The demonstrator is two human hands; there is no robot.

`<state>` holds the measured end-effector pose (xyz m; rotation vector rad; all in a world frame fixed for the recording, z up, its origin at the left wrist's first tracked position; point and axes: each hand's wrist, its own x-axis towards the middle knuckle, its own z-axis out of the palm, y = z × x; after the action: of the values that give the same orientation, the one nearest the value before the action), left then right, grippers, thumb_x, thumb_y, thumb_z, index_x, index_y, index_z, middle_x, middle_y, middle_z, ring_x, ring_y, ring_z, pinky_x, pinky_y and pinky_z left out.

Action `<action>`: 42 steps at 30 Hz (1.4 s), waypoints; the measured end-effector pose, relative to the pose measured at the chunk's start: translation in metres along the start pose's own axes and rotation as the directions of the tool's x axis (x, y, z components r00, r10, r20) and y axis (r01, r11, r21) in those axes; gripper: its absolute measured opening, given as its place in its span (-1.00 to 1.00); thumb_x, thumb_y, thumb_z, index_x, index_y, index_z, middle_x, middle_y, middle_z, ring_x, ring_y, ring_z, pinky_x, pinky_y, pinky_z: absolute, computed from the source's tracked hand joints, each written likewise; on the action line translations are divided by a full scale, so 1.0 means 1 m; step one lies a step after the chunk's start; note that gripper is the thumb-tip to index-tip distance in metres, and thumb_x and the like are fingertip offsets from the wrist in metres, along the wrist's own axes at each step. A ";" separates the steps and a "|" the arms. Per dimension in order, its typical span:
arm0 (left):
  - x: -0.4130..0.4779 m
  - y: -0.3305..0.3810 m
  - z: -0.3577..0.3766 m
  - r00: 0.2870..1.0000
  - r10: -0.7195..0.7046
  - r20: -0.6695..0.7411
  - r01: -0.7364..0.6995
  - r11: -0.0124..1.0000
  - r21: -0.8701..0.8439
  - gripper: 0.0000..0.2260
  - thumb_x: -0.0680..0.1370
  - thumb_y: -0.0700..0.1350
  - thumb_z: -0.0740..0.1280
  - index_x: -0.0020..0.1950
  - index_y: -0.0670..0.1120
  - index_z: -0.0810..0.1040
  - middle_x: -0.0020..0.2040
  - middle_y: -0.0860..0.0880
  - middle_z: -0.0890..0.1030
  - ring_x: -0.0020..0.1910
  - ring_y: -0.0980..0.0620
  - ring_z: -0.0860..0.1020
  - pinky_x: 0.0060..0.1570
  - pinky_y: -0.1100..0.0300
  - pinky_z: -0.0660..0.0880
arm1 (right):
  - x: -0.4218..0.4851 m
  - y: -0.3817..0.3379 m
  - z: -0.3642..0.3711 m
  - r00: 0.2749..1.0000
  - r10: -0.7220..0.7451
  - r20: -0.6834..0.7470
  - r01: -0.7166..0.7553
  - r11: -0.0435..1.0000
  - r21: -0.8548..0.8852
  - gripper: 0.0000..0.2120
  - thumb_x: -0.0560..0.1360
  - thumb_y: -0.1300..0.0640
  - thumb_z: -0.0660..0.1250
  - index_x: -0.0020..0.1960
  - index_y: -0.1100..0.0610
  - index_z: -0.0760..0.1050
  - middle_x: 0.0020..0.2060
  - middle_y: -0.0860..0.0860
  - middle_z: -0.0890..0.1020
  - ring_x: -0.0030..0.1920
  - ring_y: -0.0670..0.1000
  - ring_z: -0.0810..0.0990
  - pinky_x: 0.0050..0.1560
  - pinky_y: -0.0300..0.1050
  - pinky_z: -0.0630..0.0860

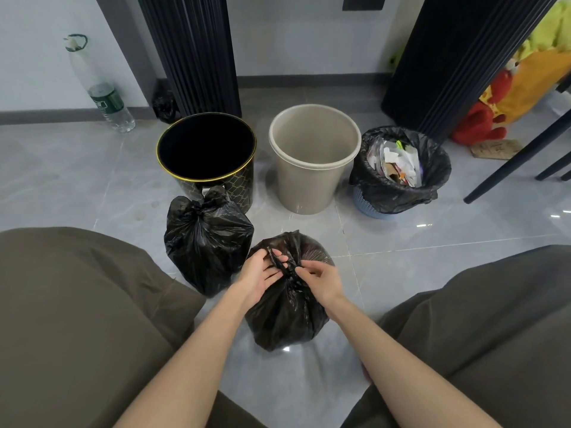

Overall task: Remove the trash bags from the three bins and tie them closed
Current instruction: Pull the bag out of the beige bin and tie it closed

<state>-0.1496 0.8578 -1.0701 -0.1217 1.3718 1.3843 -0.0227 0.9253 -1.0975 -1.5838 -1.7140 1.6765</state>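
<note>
Three bins stand in a row on the tiled floor. The black bin with a gold rim at the left is empty, and so is the beige bin in the middle. The small blue bin at the right holds a black bag full of paper trash. A knotted black bag sits in front of the black bin. Between my knees stands a second black bag. My left hand and my right hand both pinch its twisted top strips at the neck.
A clear plastic bottle stands by the left wall. Dark ribbed columns rise behind the bins. Plush toys and dark chair legs are at the right. My knees in olive trousers flank the bag.
</note>
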 end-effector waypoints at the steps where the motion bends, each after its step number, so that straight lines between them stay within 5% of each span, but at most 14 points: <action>1: -0.001 0.000 0.000 1.000 0.002 0.000 -0.002 1.000 0.022 -0.79 0.60 -0.13 0.11 -0.15 -0.11 0.48 -0.13 -0.09 0.62 -0.13 -0.02 0.58 -0.05 0.16 0.51 | 0.000 -0.001 0.001 1.000 0.009 -0.025 -0.010 1.000 -0.020 -0.74 0.47 0.08 0.40 0.06 0.24 0.58 -0.25 -0.05 0.58 -0.14 -0.06 0.55 0.14 -0.05 0.54; 4: -0.003 0.000 0.001 0.999 0.039 -0.002 -0.038 0.988 0.152 -0.76 0.62 -0.09 0.07 -0.14 -0.08 0.47 -0.06 -0.07 0.65 -0.06 -0.04 0.59 -0.05 0.15 0.52 | 0.004 -0.003 0.002 0.999 0.047 -0.013 -0.047 0.999 -0.022 -0.66 0.49 0.00 0.35 -0.02 0.32 0.55 -0.26 0.04 0.56 -0.18 0.00 0.53 0.09 0.08 0.54; 7: -0.003 0.000 0.004 0.997 0.082 0.009 -0.082 0.975 0.208 -0.75 0.63 -0.06 0.03 -0.12 -0.07 0.44 0.03 -0.09 0.65 0.06 -0.07 0.58 0.06 0.10 0.49 | 0.005 -0.004 0.003 0.999 0.026 0.029 -0.026 1.000 0.005 -0.83 0.48 0.10 0.38 -0.04 0.20 0.60 -0.17 0.04 0.65 -0.09 0.02 0.61 0.07 -0.03 0.56; 11: 0.000 0.000 0.008 0.996 0.081 0.044 -0.090 0.960 0.264 -0.71 0.65 0.01 -0.01 0.15 -0.06 0.44 0.09 -0.08 0.65 0.17 -0.07 0.54 0.13 0.10 0.42 | 0.003 0.002 0.000 0.999 0.029 -0.046 -0.024 0.994 0.104 -0.87 0.46 0.10 0.42 -0.09 0.16 0.62 -0.20 0.06 0.67 -0.13 0.03 0.63 0.05 -0.03 0.57; 14: 0.003 0.001 0.012 0.993 0.093 0.068 -0.109 0.952 0.287 -0.71 0.66 0.01 -0.02 0.12 -0.04 0.46 0.17 -0.08 0.63 0.21 -0.06 0.53 0.15 0.08 0.40 | 0.003 -0.003 -0.003 0.994 -0.093 -0.054 0.094 0.995 0.020 -0.92 0.49 0.08 0.38 -0.14 0.04 0.65 -0.17 0.02 0.69 -0.11 -0.02 0.64 0.05 -0.09 0.56; 18: 0.005 0.010 0.016 0.994 0.098 0.051 -0.106 0.978 0.181 -0.74 0.65 -0.05 -0.01 -0.15 -0.03 0.38 0.24 -0.14 0.57 -0.01 0.00 0.58 0.17 0.10 0.38 | 0.002 -0.021 -0.003 0.975 -0.209 0.081 0.206 0.977 0.046 -0.82 0.53 0.12 0.32 -0.01 0.17 0.65 -0.12 -0.01 0.68 -0.16 -0.18 0.59 -0.03 -0.37 0.49; 21: 0.006 0.014 0.015 0.998 0.057 0.027 -0.059 0.996 0.068 -0.73 0.65 -0.04 0.01 -0.18 -0.04 0.38 0.22 -0.10 0.55 -0.15 0.00 0.56 0.06 0.14 0.38 | 0.006 -0.023 -0.002 0.975 -0.162 0.150 0.161 0.987 0.014 -0.72 0.57 0.03 0.25 -0.06 0.20 0.65 -0.26 0.09 0.65 -0.31 -0.09 0.50 -0.14 -0.24 0.47; 25: 0.004 0.010 0.015 0.997 0.080 0.018 -0.082 0.964 0.253 -0.67 0.63 -0.01 0.03 0.22 -0.11 0.47 0.16 0.02 0.61 0.18 -0.03 0.54 0.11 0.13 0.30 | 0.010 -0.019 0.000 0.971 -0.165 0.173 0.170 0.985 -0.016 -0.70 0.59 0.10 0.22 -0.21 0.23 0.59 -0.41 0.06 0.52 -0.34 -0.01 0.42 -0.12 -0.03 0.49; 28: -0.001 0.012 0.014 0.982 0.190 0.002 -0.177 0.907 0.381 -0.73 0.62 -0.09 0.04 -0.07 0.03 0.53 0.03 0.08 0.65 0.10 0.09 0.55 0.02 0.15 0.35 | 0.012 -0.019 0.001 0.978 -0.152 0.145 0.160 0.986 -0.046 -0.77 0.60 0.17 0.18 -0.14 0.15 0.58 -0.46 -0.08 0.40 -0.38 -0.09 0.37 -0.19 -0.16 0.41; 32: -0.003 0.015 0.011 0.970 0.240 -0.039 -0.205 0.892 0.403 -0.73 0.57 -0.16 0.12 -0.18 0.01 0.57 0.00 0.08 0.65 -0.02 0.17 0.56 -0.08 0.27 0.38 | 0.016 -0.019 0.001 0.984 -0.132 0.119 0.150 0.977 -0.153 -0.73 0.59 0.29 0.06 -0.01 0.15 0.54 -0.30 -0.13 0.49 -0.27 -0.17 0.43 -0.14 -0.21 0.39; 37: 0.001 0.020 0.013 0.964 0.251 -0.083 -0.197 0.890 0.411 -0.75 0.50 -0.18 0.17 -0.34 -0.01 0.54 -0.10 -0.01 0.59 -0.14 0.06 0.48 -0.17 0.24 0.38 | 0.013 -0.024 0.000 0.941 -0.078 0.329 0.143 0.974 -0.178 -0.85 0.47 0.24 0.25 -0.02 0.06 0.50 -0.20 -0.02 0.57 -0.13 -0.02 0.52 0.02 -0.11 0.44; 42: -0.006 0.040 0.011 0.955 0.291 -0.054 -0.281 0.950 0.139 -0.71 0.62 -0.10 0.15 -0.28 -0.08 0.49 -0.18 -0.01 0.56 -0.26 0.09 0.45 -0.13 0.22 0.41 | 0.015 -0.014 -0.002 0.949 -0.107 0.298 0.182 0.954 -0.237 -0.81 0.51 0.09 0.34 -0.10 0.22 0.61 -0.17 0.08 0.67 -0.13 0.07 0.61 -0.03 -0.08 0.50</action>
<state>-0.1697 0.8741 -1.0372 0.1190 1.5846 1.5352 -0.0336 0.9419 -1.0928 -1.3245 -2.2183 1.7260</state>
